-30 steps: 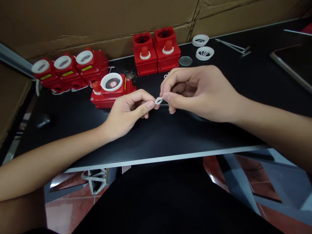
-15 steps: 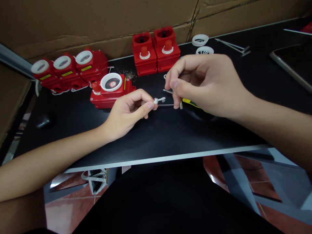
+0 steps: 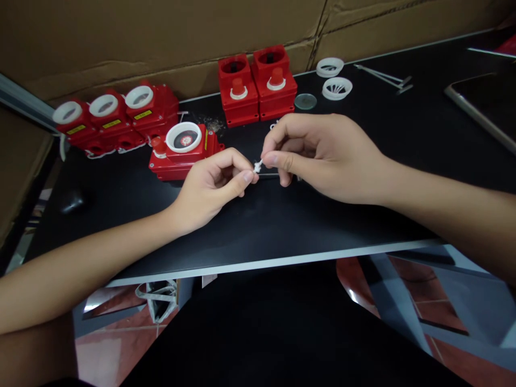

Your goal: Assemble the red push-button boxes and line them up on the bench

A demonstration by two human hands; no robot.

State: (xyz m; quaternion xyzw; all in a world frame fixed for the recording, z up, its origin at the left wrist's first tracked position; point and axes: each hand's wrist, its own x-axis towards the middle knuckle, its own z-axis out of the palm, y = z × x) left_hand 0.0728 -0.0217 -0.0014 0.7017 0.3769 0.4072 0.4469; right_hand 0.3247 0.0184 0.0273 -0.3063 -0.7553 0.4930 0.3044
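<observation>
Between my fingertips is a small knotted white string (image 3: 257,167), held over the black table. My left hand (image 3: 215,185) is closed, pinching it from the left between thumb and forefinger. From the other side my right hand (image 3: 322,156) pinches the string's free end. A thin metal rod (image 3: 269,174) shows just below the string; part of it is hidden behind my right hand. Beside my left hand sits a red box (image 3: 173,166) with a white ring around a round window and a red knob.
Three red boxes with white rings (image 3: 139,98) stand at the back left. Two red boxes without rings (image 3: 258,86) stand at the back centre. White rings (image 3: 337,88), a clear disc (image 3: 305,101), thin metal rods (image 3: 382,78) and a dark flat device (image 3: 484,107) lie to the right.
My right hand has moved down and left and taken the free end of the string. The clear disc has come into view. My left hand has stayed in place.
</observation>
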